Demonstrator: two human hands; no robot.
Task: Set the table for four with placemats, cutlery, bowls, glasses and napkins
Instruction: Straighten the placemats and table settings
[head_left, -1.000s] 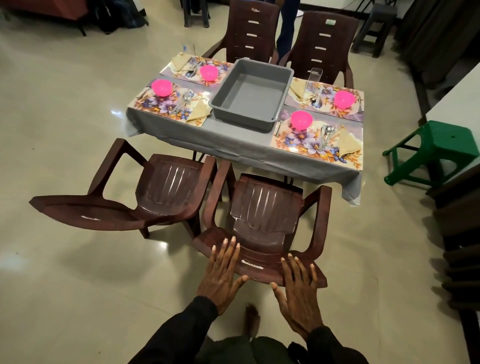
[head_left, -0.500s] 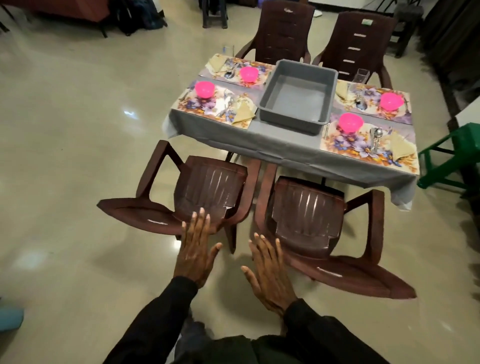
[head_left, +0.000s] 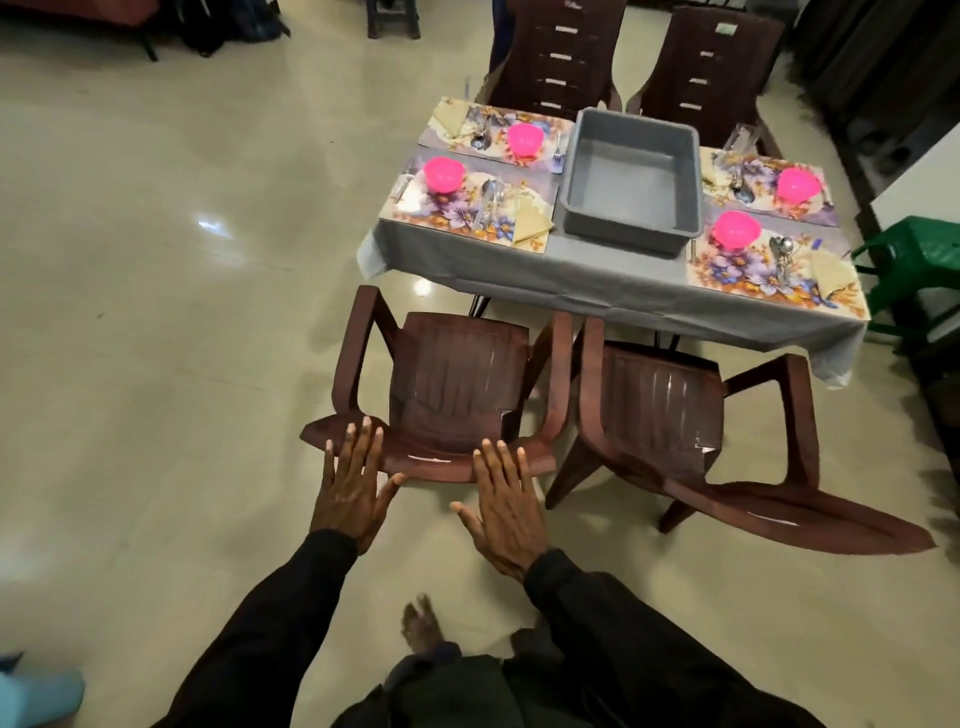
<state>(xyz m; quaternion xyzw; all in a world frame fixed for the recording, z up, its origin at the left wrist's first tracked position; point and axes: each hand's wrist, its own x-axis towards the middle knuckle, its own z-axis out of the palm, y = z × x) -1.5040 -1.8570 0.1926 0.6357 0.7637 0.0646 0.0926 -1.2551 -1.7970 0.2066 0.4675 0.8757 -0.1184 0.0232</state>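
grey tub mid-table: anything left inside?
The grey tub shows only its bare grey floor and inner walls, with nothing lying in it. Its near wall covers a narrow strip of floor along that side, so that strip cannot be checked.

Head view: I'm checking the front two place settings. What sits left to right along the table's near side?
Left pink bowl → left napkin → grey tub → right pink bowl → right napkin.

Two brown plastic armchairs, the left one (head_left: 457, 374) and the right one (head_left: 660, 395), side by side, armrests nearly touching. Two matching chairs (head_left: 558, 52) opposite. Grey plastic tub (head_left: 631, 228) mid-tablecloth. Green plastic stool (head_left: 914, 249) far right. Glossy cream floor (head_left: 156, 312).
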